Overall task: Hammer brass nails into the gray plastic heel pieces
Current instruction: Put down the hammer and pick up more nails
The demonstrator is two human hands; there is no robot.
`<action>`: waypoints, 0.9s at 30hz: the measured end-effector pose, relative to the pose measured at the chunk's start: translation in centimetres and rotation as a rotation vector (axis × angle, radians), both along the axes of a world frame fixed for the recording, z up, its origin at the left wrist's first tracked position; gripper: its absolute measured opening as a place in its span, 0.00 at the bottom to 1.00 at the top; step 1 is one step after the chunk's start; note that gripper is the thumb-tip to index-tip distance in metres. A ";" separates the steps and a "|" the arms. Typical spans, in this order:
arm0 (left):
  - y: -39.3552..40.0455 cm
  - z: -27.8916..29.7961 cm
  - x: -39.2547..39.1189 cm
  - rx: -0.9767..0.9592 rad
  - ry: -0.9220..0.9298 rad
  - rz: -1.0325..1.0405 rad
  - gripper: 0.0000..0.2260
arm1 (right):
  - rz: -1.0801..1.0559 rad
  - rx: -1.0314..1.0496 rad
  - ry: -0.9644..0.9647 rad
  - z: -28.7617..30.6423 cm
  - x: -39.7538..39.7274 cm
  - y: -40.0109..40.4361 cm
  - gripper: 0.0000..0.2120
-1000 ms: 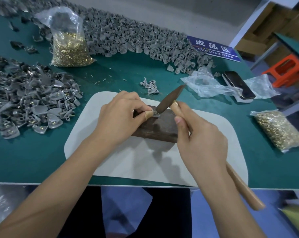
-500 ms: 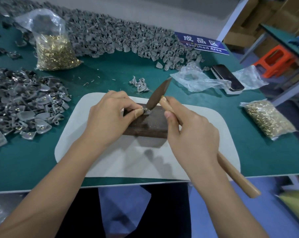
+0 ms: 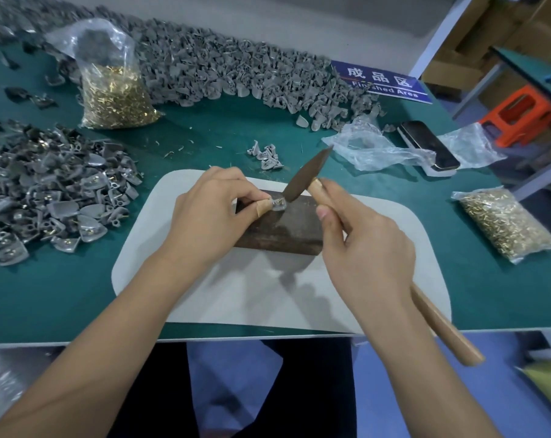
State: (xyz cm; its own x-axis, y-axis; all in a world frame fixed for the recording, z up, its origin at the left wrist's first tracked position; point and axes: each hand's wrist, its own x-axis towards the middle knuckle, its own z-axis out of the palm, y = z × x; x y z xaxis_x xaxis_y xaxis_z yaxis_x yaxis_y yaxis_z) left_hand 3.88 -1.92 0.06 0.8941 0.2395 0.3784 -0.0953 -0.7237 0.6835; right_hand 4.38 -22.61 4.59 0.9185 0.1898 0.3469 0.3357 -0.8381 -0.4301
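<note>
Head view, work zone: we see a dark block (image 3: 280,226) lying on a pale mat (image 3: 299,295) at the centre of the frame, on a green bench (image 3: 46,295).

Head view, task piece: a gray heel piece (image 3: 278,204) sits on the upper left part of the block, with a glint of brass on it; we cannot tell how far the nail is seated, since the detail is small.

Head view, left hand: our left hand (image 3: 211,213) pinches the heel piece between thumb and curled fingers and holds it against the block. The thumb tip carries a tan wrap.

Head view, right hand: our right hand (image 3: 367,251) is wrapped round the wooden handle of the hammer (image 3: 302,181), gripping close to the head. The dark head points to the upper right, its lower end just above or touching the heel piece; the handle end sticks out past the bench edge at lower right.

Head view, stock: a large pile of gray pieces (image 3: 229,74) runs along the top of the frame. A second pile (image 3: 52,191), with brass showing in some pieces, lies at middle left. A small cluster (image 3: 266,156) lies just above the mat.

Head view, nails: one clear bag of brass nails (image 3: 116,93) stands at upper left; another bag (image 3: 504,226) lies at middle right.

Head view, other items: a phone (image 3: 429,147) rests on crumpled clear plastic (image 3: 372,147) at upper right, below a blue sign (image 3: 383,82).
</note>
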 end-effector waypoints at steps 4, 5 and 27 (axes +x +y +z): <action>0.0 0.0 0.0 -0.006 0.004 0.000 0.03 | 0.014 0.125 -0.018 0.2 -0.5 0.1 0.18; 0.0 0.0 0.1 -0.005 0.003 0.003 0.03 | 0.038 0.030 0.002 0.3 -0.5 0.2 0.18; 0.0 0.1 -0.2 -0.036 0.013 -0.006 0.02 | -0.073 0.119 -0.010 0.1 0.3 0.0 0.16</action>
